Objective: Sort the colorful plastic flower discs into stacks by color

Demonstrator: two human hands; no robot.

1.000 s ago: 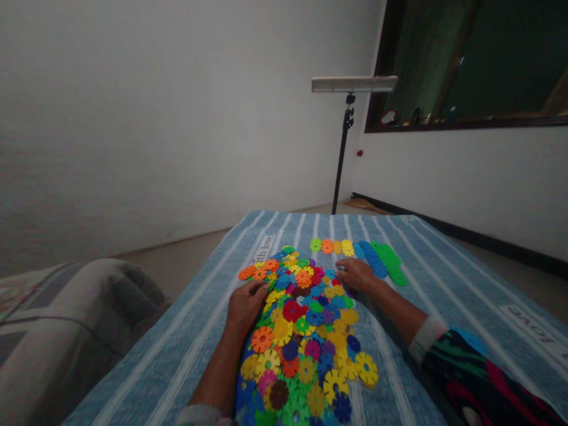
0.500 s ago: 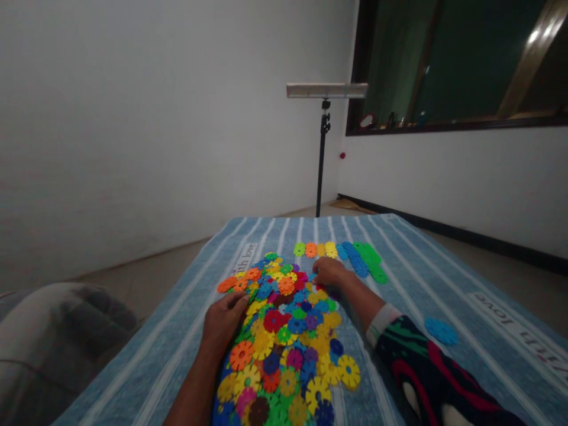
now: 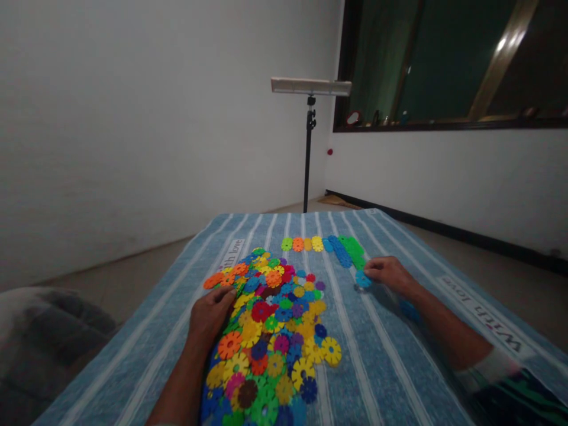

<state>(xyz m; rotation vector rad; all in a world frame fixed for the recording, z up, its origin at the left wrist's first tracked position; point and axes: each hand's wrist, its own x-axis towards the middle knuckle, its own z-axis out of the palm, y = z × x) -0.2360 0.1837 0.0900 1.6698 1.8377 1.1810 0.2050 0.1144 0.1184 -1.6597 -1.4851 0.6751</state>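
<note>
Blue and notched, a disc point(image 3: 362, 280) is clamped by the fingers point(image 3: 373, 267) of the right hand point(image 3: 391, 275), near green discs point(image 3: 352, 251). The left hand point(image 3: 210, 313) touches the multicoloured pile point(image 3: 261, 310); whether its fingers grip, I cannot tell.

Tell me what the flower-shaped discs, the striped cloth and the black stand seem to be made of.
Flower-shaped discs: most likely smooth plastic; each is evenly bright-coloured with neatly repeated notches.
Striped cloth: woven fabric, matte and mottled, perhaps cotton or a blend.
Black stand: probably dark-finished metal, being slim and straight, though too distant to be sure.
</note>
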